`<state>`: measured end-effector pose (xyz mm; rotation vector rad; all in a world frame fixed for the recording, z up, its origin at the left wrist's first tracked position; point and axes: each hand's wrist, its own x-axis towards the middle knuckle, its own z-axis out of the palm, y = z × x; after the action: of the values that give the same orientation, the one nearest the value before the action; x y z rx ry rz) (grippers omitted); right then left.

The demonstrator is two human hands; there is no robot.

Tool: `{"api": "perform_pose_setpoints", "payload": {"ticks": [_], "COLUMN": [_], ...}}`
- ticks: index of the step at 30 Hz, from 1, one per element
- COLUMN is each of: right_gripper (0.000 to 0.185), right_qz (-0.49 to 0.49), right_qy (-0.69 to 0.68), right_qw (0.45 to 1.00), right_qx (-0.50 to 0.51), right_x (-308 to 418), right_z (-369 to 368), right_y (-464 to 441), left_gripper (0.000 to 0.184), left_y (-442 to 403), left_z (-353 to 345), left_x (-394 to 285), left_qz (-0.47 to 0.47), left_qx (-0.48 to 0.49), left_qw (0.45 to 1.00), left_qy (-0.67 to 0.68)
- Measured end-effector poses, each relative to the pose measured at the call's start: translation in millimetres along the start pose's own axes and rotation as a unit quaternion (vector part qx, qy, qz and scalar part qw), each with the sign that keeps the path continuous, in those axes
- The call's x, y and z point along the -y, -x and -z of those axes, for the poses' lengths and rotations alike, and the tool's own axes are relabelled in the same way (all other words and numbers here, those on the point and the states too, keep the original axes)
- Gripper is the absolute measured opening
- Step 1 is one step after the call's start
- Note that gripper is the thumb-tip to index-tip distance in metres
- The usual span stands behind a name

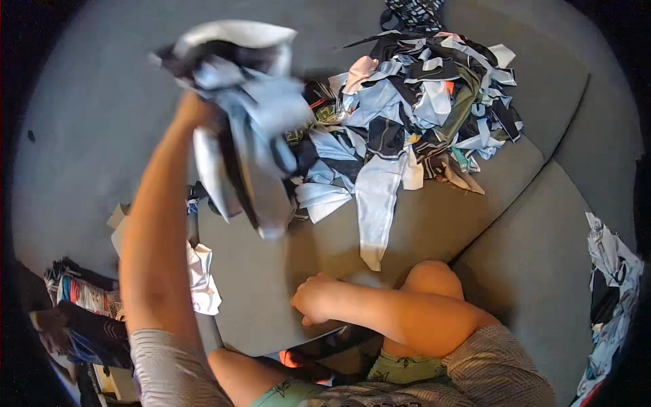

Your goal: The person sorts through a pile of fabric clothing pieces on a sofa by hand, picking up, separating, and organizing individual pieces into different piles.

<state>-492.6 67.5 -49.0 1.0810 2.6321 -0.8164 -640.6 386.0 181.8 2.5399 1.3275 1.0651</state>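
Raised at the upper left, my left hand (196, 112) is closed on a bundle of light blue, white and black fabric scraps (261, 112), which hangs down blurred by motion. The bundle partly covers my fingers. My right hand (313, 298) is low in the middle, over the grey cushion (258, 292), with its fingers curled in; whether anything is inside them is hidden. Beyond it lies a heap of mixed scraps (393, 102), mostly light blue, white and black. One long pale blue piece (375, 203) extends from the heap toward my knee.
White cloth (202, 279) lies by the cushion's left edge. More fabric (607, 292) is piled at the far right. Folded or stacked cloths (88, 295) and dark fabric are at the lower left. A dark patterned cloth (413, 13) lies behind the heap.
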Motion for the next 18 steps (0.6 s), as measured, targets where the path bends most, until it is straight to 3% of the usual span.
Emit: {"api": "perform_pose_setpoints", "payload": {"ticks": [1,2,4,5,6,8,9,10,11,13,14,16,18], "right_gripper": [0.040,0.040,0.040,0.041,0.041,0.041,0.041,0.042,0.042,0.044,0.044,0.043,0.043], "right_qz": [0.006,0.010,0.013,0.019,0.025,0.038,0.036,0.043,0.052,0.069,0.068,0.048,0.029], "right_qy": [-0.004,-0.009,-0.020,-0.014,-0.006,0.012,0.012,0.008,0.005,-0.002,0.000,-0.003,-0.007], "right_qw": [1.000,1.000,1.000,1.000,1.000,0.999,0.999,0.998,0.991,0.966,0.965,0.991,1.000], "right_qx": [-0.001,-0.005,-0.011,-0.008,-0.003,0.013,0.014,-0.054,-0.119,-0.251,-0.252,-0.128,0.003], "right_x": [1.4,1.2,0.6,2.1,4.1,3.5,-0.8,-7.4,-13.3,-21.8,-22.6,-17.9,-11.0], "right_z": [-2.5,-4.4,-3.6,1.0,5.4,11.1,0.6,-24.1,-51.6,-87.9,-79.8,-36.9,-3.2], "right_y": [1.8,3.7,7.6,11.0,15.4,20.7,15.3,3.4,-8.8,-26.6,-23.8,-1.4,17.8], "left_gripper": [0.042,0.042,0.034,0.036,0.044,0.063,0.076,0.090,0.102,0.091,0.083,0.075,0.050], "left_y": [26.0,39.5,61.3,88.5,113.3,164.1,196.5,221.4,231.9,235.5,227.0,215.5,219.0], "left_z": [-29.2,-59.2,-117.1,-146.5,-183.6,-245.9,-265.3,-278.6,-282.8,-298.0,-315.5,-324.9,-308.8], "left_x": [-2.8,1.0,8.7,-18.9,-29.5,-67.0,-89.5,-112.0,-134.3,-142.1,-123.0,-103.1,-97.4], "left_qz": [-0.022,-0.024,0.017,0.048,-0.025,-0.113,-0.159,-0.205,-0.185,-0.178,-0.185,-0.195,-0.076], "left_qx": [0.181,0.180,0.280,0.242,0.217,0.347,0.324,0.300,0.359,0.310,0.276,0.239,0.199], "left_qw": [0.983,0.983,0.957,0.963,0.976,0.927,0.932,0.932,0.905,0.924,0.941,0.951,0.975], "left_qy": [-0.035,-0.037,-0.068,-0.105,0.012,0.090,0.038,-0.014,-0.131,-0.136,-0.066,0.006,0.063]}}
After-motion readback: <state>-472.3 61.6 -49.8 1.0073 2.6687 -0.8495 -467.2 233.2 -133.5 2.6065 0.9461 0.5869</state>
